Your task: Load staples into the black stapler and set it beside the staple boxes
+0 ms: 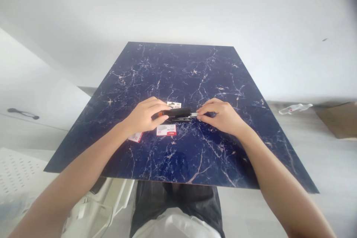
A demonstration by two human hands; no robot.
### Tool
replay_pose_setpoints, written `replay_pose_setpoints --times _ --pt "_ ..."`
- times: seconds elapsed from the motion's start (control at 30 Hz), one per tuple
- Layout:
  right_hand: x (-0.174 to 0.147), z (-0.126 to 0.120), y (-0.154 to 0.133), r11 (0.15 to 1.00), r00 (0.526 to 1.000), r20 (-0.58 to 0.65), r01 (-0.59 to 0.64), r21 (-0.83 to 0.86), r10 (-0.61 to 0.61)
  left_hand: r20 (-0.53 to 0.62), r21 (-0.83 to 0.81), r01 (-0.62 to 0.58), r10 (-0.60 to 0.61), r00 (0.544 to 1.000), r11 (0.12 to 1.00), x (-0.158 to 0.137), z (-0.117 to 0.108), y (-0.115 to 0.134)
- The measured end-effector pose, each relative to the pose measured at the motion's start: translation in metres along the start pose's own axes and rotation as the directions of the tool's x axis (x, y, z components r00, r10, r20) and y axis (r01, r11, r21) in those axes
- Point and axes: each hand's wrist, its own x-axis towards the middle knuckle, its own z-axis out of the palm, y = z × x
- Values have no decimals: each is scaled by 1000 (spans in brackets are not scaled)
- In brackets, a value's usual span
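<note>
A black stapler [178, 113] with an orange part at its left end lies sideways on the blue marbled table. My left hand [152, 113] is closed around that left end, thumb on the near side and fingers on the far side. At the stapler's right end, my right hand [220, 114] pinches a small silvery metal strip [194, 115] between thumb and fingers. Whether the strip is joined to the stapler is too small to tell. Just nearer lies a red and white box [166, 130]. A second red and white box [136, 137] is partly hidden by my left wrist.
Beyond the stapler lies a white printed card or pack [174, 105]. The table [184, 67] stands by a white wall. On the floor to the right are a clear plastic item [295, 108] and a cardboard box [341, 121]. White furniture with a dark handle [23, 113] stands left.
</note>
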Motion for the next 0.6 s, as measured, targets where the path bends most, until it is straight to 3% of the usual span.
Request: replay_pose_setpoints --times 0.47,0.6 --pt "2 -3 -6 996 995 94 36 -86 -28 56 13 0 -1 998 1000 0 2 1" --pt "1 -10 -11 993 1000 -11 16 -120 -17 123 -1 41 -40 992 999 1 -3 2"
